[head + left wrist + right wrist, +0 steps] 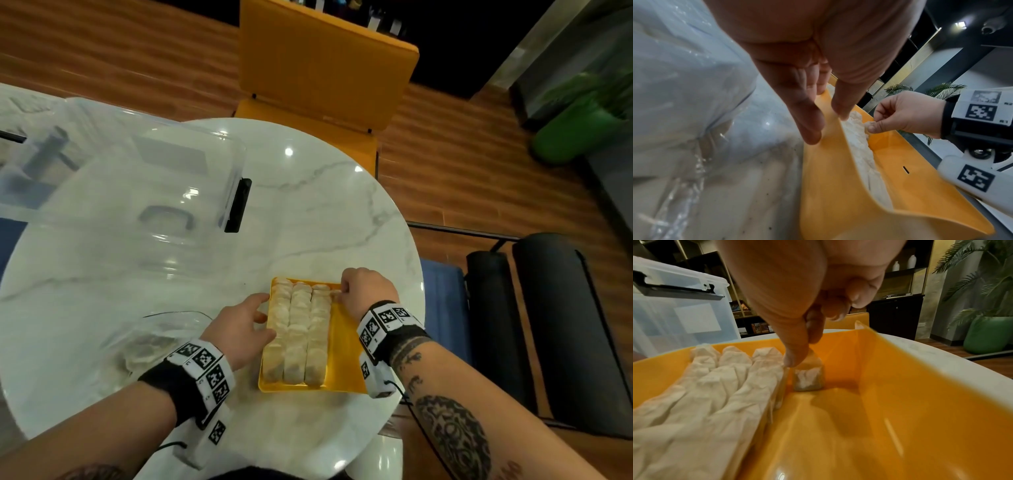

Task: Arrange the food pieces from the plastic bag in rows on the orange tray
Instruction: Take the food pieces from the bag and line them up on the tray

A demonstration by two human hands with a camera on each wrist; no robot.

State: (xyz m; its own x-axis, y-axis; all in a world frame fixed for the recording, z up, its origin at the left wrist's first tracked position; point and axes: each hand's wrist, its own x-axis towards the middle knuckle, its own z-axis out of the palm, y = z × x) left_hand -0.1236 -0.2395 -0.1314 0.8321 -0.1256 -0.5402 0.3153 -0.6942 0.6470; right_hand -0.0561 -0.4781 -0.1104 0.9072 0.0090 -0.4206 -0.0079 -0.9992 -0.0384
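The right hand [366, 291] pinches a pale wrapped dumpling [808, 376] at the shallow orange plastic tray's [346, 346] far end, just right of three lengthwise rows; the left hand [245, 329], fingers relaxed, steadies the tray's left rim.

Glossy plastic orange tray [920, 402], crinkled matt food pieces [715, 386], polished marble-look table [325, 205], clear plastic bag [154, 339].

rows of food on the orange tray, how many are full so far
3. They lie side by side filling the left part of the tray: left row, middle row, right row. The right hand is setting one piece at the far end, starting a fourth.
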